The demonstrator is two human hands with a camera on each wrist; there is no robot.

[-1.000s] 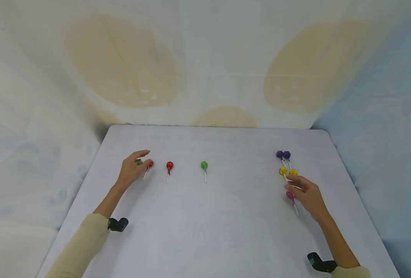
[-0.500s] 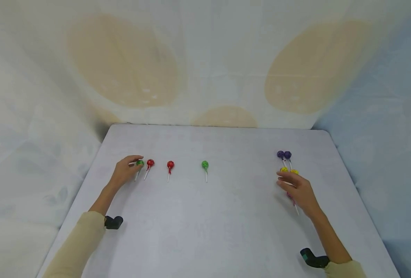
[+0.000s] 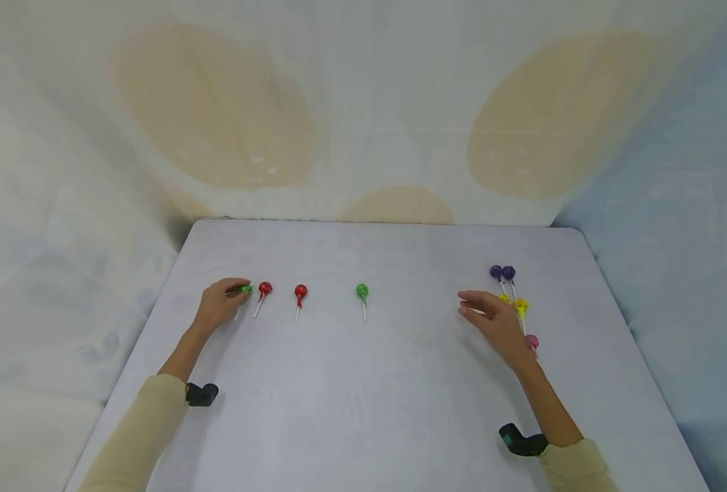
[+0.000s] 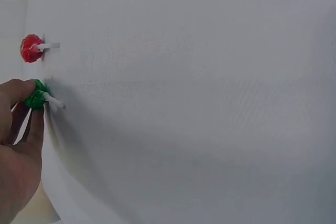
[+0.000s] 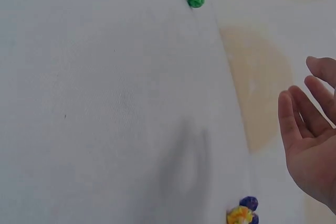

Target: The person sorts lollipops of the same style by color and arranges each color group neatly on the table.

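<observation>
My left hand (image 3: 218, 306) pinches the green lolly (image 3: 244, 290) at the far left of the counter (image 3: 363, 410), fingers curled round its head. Next to it lie 2 red lollies (image 3: 265, 288), then another green one (image 3: 361, 292) mid-counter. My right hand (image 3: 494, 324) hovers w/ fingers spread wide, holding nothing, just left of the yellow (image 3: 520, 305), purple (image 3: 501, 272) & pink lollies (image 3: 532, 342)

A pale table (image 3: 376, 383) carried two red lollipops (image 3: 265, 288) (image 3: 300, 292) lying left of a lone green lollipop (image 3: 361, 292). Well right of that green lollipop lay two purple lollipops (image 3: 501, 272), with a pink lollipop (image 3: 532, 342) nearer the front edge. A draped backdrop (image 3: 363, 102) rose behind the table.
</observation>
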